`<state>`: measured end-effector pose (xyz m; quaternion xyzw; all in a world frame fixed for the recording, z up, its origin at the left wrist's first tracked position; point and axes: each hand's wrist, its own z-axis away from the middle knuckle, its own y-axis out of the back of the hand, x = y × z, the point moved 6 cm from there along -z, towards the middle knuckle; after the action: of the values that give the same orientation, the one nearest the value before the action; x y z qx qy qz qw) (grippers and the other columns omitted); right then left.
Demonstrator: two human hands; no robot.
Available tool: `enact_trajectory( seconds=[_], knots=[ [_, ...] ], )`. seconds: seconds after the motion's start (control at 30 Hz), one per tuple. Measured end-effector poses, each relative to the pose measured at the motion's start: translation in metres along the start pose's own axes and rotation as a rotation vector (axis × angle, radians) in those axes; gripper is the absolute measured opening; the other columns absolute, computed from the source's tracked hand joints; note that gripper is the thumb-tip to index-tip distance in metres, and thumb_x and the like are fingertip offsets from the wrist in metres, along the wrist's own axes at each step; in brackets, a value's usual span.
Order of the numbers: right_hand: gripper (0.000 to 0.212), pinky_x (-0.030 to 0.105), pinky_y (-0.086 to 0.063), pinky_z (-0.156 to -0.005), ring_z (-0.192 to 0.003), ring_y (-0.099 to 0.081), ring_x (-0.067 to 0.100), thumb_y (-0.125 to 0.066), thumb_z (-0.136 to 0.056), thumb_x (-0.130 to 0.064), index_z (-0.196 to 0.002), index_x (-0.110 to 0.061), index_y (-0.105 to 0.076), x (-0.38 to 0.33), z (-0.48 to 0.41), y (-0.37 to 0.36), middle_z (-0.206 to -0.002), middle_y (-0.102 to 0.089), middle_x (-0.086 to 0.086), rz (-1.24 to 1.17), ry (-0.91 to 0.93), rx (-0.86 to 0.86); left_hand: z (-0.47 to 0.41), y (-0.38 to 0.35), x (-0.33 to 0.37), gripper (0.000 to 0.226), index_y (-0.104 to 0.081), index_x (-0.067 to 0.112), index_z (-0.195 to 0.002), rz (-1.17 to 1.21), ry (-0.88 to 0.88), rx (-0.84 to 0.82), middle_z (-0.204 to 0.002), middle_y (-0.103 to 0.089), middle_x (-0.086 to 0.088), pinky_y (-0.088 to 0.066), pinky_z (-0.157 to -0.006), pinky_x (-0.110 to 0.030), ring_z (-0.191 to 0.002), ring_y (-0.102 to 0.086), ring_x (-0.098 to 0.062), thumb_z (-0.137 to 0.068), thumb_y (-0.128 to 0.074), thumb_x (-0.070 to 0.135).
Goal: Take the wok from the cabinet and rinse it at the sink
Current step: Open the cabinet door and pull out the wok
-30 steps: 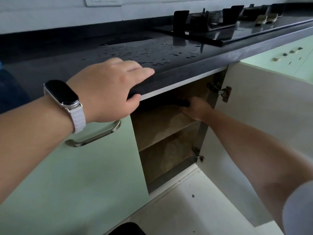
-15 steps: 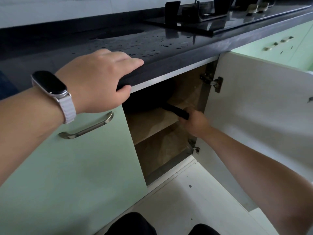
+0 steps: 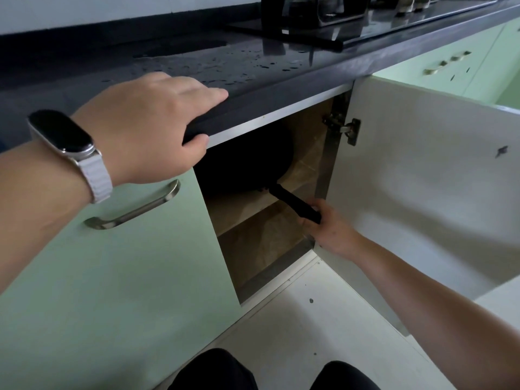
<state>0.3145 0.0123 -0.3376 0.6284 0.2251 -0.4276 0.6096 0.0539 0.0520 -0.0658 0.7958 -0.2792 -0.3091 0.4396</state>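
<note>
Dim, soft daylight; shadowed cabinet (image 3: 281,170) interior.

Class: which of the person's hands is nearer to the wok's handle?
Right. The right hand grips the end of the wok's handle; the left hand rests up on the countertop edge, apart from it.
</note>
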Motion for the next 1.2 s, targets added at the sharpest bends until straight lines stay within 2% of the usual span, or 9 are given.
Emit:
enact_trajectory(
  seconds=[0.07, 0.17, 0.3, 0.43, 0.57, 0.73, 0.87, 1.07, 1.2],
  knots=[
    [0.036, 0.032, -0.054, -0.059, -0.064, -0.060, 0.018, -0.059, -0.099, -0.043, -0.130, -0.029, -0.046, 0.004, -0.004, 0.000, -0.088, -0.064, 0.005, -0.016, -0.042, -0.081, 0.000, -0.001, 0.000, 0.056, -0.042, 0.028, -0.147, 0.008, -0.002, 0.004, -0.138, -0.058, -0.002, -0.049, -0.089, -0.053, -0.119, -0.052, -0.036, -0.092, -0.051, 0.034],
    [0.036, 0.037, -0.058, -0.063, -0.063, -0.059, 0.020, -0.051, -0.101, -0.050, -0.131, -0.031, -0.046, 0.002, -0.013, 0.001, -0.076, -0.059, 0.007, -0.051, -0.107, -0.203, 0.000, 0.001, 0.001, 0.060, -0.043, 0.028, -0.146, -0.006, -0.009, 0.009, -0.137, -0.059, -0.001, -0.050, -0.086, -0.053, -0.118, -0.053, -0.035, -0.088, -0.044, 0.039],
    [0.038, 0.033, -0.049, -0.053, -0.055, -0.055, 0.019, -0.052, -0.103, -0.024, -0.139, -0.034, -0.044, -0.018, -0.028, 0.004, -0.074, -0.057, 0.008, -0.200, -0.187, -0.306, 0.000, 0.001, 0.002, 0.062, -0.042, 0.028, -0.146, -0.008, -0.019, 0.003, -0.136, -0.059, -0.001, -0.052, -0.085, -0.054, -0.118, -0.054, -0.035, -0.085, -0.042, 0.041],
    [0.058, 0.032, -0.056, -0.059, -0.063, -0.063, 0.020, -0.059, -0.094, -0.005, -0.143, -0.030, -0.043, -0.032, -0.045, 0.001, -0.089, -0.064, 0.013, -0.252, -0.203, -0.365, 0.000, 0.000, 0.002, 0.062, -0.043, 0.027, -0.146, -0.009, -0.028, 0.006, -0.135, -0.060, -0.001, -0.053, -0.085, -0.054, -0.117, -0.055, -0.035, -0.085, -0.043, 0.040],
    [0.049, 0.029, -0.059, -0.062, -0.066, -0.066, 0.018, -0.065, -0.094, -0.004, -0.137, -0.017, -0.045, -0.047, -0.056, 0.001, -0.095, -0.065, 0.013, -0.233, -0.167, -0.352, 0.000, 0.001, 0.001, 0.062, -0.042, 0.027, -0.146, -0.002, -0.030, 0.013, -0.135, -0.059, 0.000, -0.053, -0.084, -0.053, -0.117, -0.054, -0.033, -0.086, -0.042, 0.041],
    [0.030, 0.026, -0.054, -0.057, -0.064, -0.066, 0.016, -0.069, -0.096, -0.029, -0.118, -0.015, -0.054, -0.050, -0.068, 0.000, -0.090, -0.065, 0.006, -0.055, -0.113, -0.278, 0.000, 0.000, 0.001, 0.062, -0.042, 0.027, -0.146, -0.002, -0.036, 0.020, -0.135, -0.059, 0.001, -0.053, -0.083, -0.053, -0.117, -0.054, -0.033, -0.086, -0.041, 0.040],
    [0.022, 0.025, -0.052, -0.048, -0.052, -0.060, 0.015, -0.061, -0.098, -0.013, -0.114, -0.007, -0.047, -0.042, -0.069, -0.011, -0.077, -0.063, 0.012, -0.031, -0.110, -0.242, 0.000, 0.000, 0.001, 0.062, -0.042, 0.028, -0.146, -0.004, -0.031, 0.030, -0.135, -0.059, 0.002, -0.053, -0.084, -0.052, -0.118, -0.053, -0.032, -0.086, -0.042, 0.041],
    [0.044, 0.029, -0.061, -0.058, -0.065, -0.071, 0.023, -0.063, -0.097, -0.007, -0.137, -0.015, -0.044, -0.022, -0.073, -0.030, -0.100, -0.073, 0.016, -0.357, -0.286, -0.368, 0.000, 0.001, 0.002, 0.060, -0.041, 0.027, -0.146, -0.028, -0.051, 0.035, -0.134, -0.059, 0.001, -0.054, -0.081, -0.053, -0.115, -0.055, -0.033, -0.086, -0.042, 0.040],
    [0.056, 0.027, -0.057, -0.055, -0.060, -0.066, 0.018, -0.068, -0.091, 0.001, -0.139, -0.019, -0.046, -0.016, -0.069, -0.041, -0.106, -0.069, 0.017, -0.483, -0.303, -0.429, 0.001, 0.000, 0.003, 0.060, -0.043, 0.026, -0.145, -0.058, -0.060, 0.052, -0.132, -0.061, 0.000, -0.055, -0.077, -0.052, -0.113, -0.056, -0.034, -0.087, -0.043, 0.039]
  ],
)
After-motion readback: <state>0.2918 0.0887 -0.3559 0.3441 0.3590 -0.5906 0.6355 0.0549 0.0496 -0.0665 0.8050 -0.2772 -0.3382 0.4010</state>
